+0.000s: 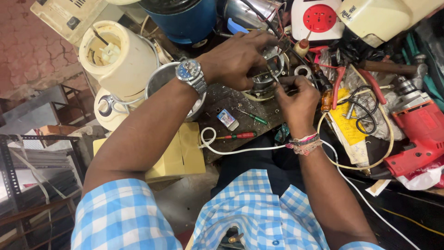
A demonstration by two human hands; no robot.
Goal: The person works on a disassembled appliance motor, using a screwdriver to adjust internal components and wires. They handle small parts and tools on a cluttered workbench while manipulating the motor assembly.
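Observation:
My left hand [236, 58], with a wristwatch on its wrist, reaches over a small round metal motor part [266, 78] on the cluttered workbench [222, 99] and grips it from above. My right hand [298, 99], wearing thread bracelets, is closed on a thin tool whose tip touches the same part. What lies under my fingers is hidden.
Two screwdrivers, one green-handled [252, 116] and one red-handled [238, 135], lie on the bench by a white cord [240, 150]. A cream mixer base [118, 58], a steel bowl [162, 76], a blue drum [185, 18], a red drill [418, 134] and pliers [356, 81] crowd around.

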